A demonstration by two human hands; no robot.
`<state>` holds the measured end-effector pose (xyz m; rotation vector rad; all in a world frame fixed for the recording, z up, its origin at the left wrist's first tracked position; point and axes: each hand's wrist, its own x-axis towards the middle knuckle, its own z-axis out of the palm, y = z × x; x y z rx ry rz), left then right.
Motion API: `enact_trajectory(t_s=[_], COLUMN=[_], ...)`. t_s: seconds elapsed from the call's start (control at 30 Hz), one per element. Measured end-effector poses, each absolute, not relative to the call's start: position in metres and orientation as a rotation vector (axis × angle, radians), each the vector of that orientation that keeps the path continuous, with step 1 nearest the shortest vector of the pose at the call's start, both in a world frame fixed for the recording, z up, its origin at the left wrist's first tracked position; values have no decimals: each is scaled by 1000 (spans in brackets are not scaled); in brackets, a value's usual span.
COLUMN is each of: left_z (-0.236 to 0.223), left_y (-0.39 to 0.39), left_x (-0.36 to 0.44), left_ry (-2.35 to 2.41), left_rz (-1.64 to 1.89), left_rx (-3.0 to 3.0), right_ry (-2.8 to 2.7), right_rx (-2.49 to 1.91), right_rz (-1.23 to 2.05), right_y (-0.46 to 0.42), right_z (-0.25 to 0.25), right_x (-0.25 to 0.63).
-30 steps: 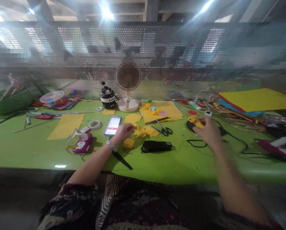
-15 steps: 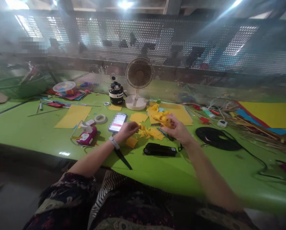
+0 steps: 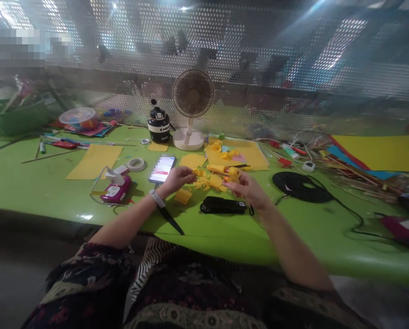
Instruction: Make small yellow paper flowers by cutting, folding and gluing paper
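My right hand (image 3: 250, 189) is wrapped round a yellow glue gun (image 3: 223, 170), whose nozzle points left toward my other hand. My left hand (image 3: 179, 179) pinches a small curled piece of yellow paper (image 3: 201, 172) between its fingertips, close to the nozzle; whether they touch I cannot tell. Cut yellow paper scraps (image 3: 213, 182) lie beneath and between both hands. A black stapler (image 3: 223, 205) rests just in front of them. By my left wrist are a phone (image 3: 162, 169) with a lit screen and a dark pointed strip (image 3: 172, 221). The scissors are mostly hidden behind the glue gun and right hand.
A small fan (image 3: 193, 93) and a black bottle (image 3: 159, 125) stand at the back. On the left are a tape roll (image 3: 136, 164) and a purple power block (image 3: 117, 189). A black disc (image 3: 302, 186) with a cable and coloured sheets (image 3: 379, 151) lie right.
My right hand has brought the glue gun from the black disc leftward to my left hand, and its nozzle is now lower. My left hand keeps its pinch on the paper piece.
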<state>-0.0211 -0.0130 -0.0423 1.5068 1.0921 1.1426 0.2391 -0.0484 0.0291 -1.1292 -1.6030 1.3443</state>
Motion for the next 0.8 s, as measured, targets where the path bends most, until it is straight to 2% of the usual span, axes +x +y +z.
enact_trajectory(t_s=[0.23,0.57,0.8], left_z=[-35,-30,-30], left_y=[-20,-33,-34], left_x=[-16,-12,-11], left_ry=[1161,1189,1115], left_rz=[1123,1112,1063], left_rx=[1449,1689,1576], right_ry=[-1692,-1753,-1810], right_rx=[-1085,-1120,-1163], right_rz=[1418,1311,1247], right_y=[-57,-59,-59], right_z=[24,26,27], right_x=[230,221,225])
